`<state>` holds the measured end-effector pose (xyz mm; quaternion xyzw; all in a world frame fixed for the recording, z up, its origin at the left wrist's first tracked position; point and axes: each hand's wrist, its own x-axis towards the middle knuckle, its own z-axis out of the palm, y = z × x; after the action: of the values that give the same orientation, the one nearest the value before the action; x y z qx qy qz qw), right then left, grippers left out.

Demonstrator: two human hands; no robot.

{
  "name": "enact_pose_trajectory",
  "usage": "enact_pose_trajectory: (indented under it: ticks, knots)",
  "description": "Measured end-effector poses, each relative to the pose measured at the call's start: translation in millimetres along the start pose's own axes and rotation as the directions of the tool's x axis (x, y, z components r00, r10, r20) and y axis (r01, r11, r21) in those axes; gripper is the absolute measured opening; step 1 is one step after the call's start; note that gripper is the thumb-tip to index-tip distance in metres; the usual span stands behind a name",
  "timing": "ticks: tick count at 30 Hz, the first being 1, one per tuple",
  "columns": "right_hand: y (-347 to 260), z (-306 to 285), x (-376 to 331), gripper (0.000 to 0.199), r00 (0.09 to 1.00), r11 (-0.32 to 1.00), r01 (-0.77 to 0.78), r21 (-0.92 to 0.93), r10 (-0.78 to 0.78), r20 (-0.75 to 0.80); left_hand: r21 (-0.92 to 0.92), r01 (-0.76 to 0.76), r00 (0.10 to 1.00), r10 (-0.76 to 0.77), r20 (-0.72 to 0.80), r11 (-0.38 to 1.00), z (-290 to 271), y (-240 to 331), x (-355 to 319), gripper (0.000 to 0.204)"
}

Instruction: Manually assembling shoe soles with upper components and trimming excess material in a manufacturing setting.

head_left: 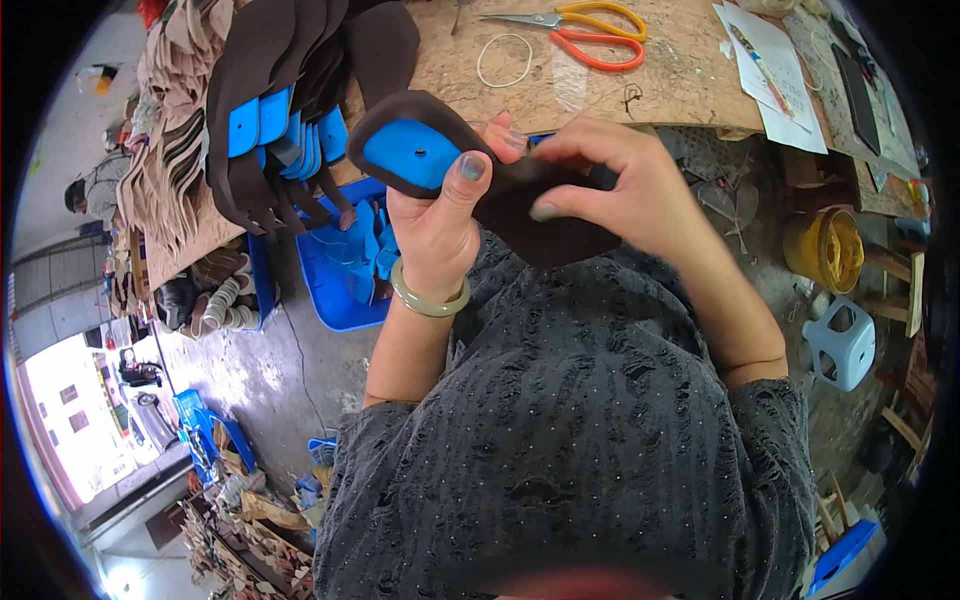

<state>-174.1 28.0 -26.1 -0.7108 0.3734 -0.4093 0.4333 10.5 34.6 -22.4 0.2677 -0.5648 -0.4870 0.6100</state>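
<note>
A dark brown shoe insole (562, 238) with a blue heel patch (396, 152) is held up over my lap, in front of the workbench's near edge. My left hand (440, 228) is closed around its heel end, the thumb on the rim of the blue patch. The patch has a small dark hole in it. My right hand (640, 180) is bent around the wider end, its thumb lying on the dark surface and its index finger close to my left fingertips. Part of the right fingers is hidden behind the insole.
On the bench (440, 75) lie stacked dark insoles (262, 62) with blue heel patches, beige layered pieces (165, 180), orange-and-yellow scissors (600, 38), a rubber band (505, 60) and papers (770, 85). Below stand a blue bin (335, 312) of blue scraps, a yellow bucket (815, 245) and a stool (840, 345).
</note>
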Motion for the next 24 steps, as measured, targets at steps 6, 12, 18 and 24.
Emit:
enact_pose_trajectory:
  ticks: [6,12,18,24]
  knots:
    - [13,5,0,0.018,1.000,0.985,-0.003,0.174,0.004,-0.008,0.001,-0.005,0.998,0.005,0.062,1.000,1,5,-4,0.024]
    - [26,10,10,0.015,0.904,0.651,-0.395,0.648,0.151,0.400,-0.214,0.049,0.981,-0.007,0.194,0.976,-6,6,-1,0.025]
    - [36,22,16,0.020,0.673,0.427,-0.689,0.586,0.077,0.735,-0.303,0.154,0.945,-0.051,0.323,0.940,-7,6,-3,0.028]
    - [48,30,22,0.023,0.489,0.371,-0.797,0.476,-0.067,0.870,-0.437,0.235,0.927,-0.065,0.370,0.868,-3,5,-2,0.027]
